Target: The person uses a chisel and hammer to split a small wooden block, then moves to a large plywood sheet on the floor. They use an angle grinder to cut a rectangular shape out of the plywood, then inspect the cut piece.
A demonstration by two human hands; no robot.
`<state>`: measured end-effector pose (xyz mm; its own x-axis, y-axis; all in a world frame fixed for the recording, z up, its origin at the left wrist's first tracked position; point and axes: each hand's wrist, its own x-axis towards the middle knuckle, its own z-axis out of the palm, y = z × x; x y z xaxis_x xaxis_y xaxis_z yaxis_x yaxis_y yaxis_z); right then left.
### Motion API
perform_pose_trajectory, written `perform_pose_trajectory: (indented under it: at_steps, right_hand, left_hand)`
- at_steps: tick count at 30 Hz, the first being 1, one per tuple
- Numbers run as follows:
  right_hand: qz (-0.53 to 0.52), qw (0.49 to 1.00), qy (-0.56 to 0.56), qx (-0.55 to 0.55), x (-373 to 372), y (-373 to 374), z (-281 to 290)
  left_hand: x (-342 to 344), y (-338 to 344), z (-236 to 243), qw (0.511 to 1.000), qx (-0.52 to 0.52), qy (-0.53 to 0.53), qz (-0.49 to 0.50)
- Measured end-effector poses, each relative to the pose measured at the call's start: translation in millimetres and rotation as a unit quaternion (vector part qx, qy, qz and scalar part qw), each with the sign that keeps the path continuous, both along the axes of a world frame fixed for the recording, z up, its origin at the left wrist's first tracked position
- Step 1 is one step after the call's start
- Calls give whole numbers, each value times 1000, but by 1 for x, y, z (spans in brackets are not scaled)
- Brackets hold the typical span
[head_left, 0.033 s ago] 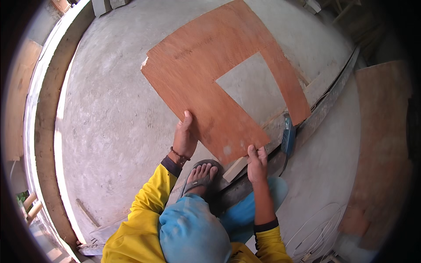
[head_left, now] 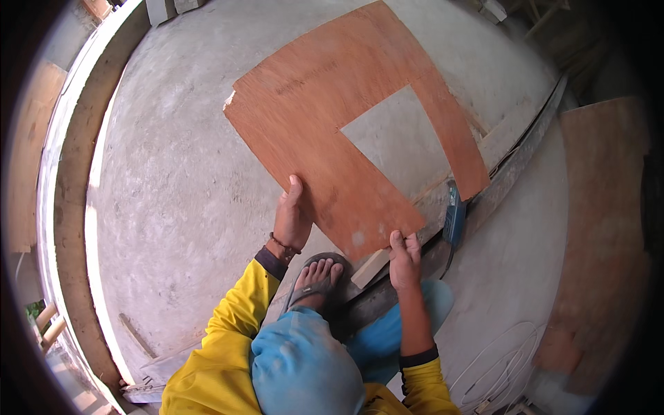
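Observation:
A reddish-brown plywood sheet (head_left: 304, 117) with a rectangular notch cut from one side is held up over the concrete floor. My left hand (head_left: 293, 218) grips its left edge, thumb on top and the other fingers hidden beneath. My right hand (head_left: 405, 259) pinches the near edge close to the right corner, thumb on the upper face. Just beyond my right hand a blue power tool (head_left: 453, 220) with a dark cord rests on long boards, partly under the sheet's narrow arm. One corner of the plywood at the far left looks chipped and pale.
Long boards (head_left: 515, 166) run diagonally under the sheet, with a pale wood strip (head_left: 371, 268) beside my sandalled foot (head_left: 318, 280). A large brown panel (head_left: 602, 228) lies at the right. A white cable (head_left: 508, 366) is coiled at the lower right. A raised ledge (head_left: 72, 200) borders the concrete floor (head_left: 166, 173) on the left.
Almost nothing differs. The sheet's near right part and my right hand have dipped very slightly; both hands keep the same grip.

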<state>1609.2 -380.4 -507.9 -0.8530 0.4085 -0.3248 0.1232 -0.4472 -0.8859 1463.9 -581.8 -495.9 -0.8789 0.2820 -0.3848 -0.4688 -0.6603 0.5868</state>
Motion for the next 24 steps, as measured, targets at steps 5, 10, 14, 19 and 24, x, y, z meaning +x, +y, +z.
perform_pose_trajectory:
  at_steps: [5,10,14,19,24]
  right_hand:
    - [7,1000,-11,-21,5,-1,-7]
    - [26,999,-14,-28,-10,-9,6]
    - [112,988,-89,57,-2,1,-9]
    - [133,973,-125,141,8,9,2]
    - [6,957,-174,232,35,57,2]
  left_hand:
    - [1,5,-1,999,-26,-13,24]
    - [-7,4,-7,995,-91,7,50]
    - [-9,0,-11,980,-184,14,72]
    - [-19,-18,-13,960,-267,45,72]
    - [-30,-30,-4,950,-294,73,71]
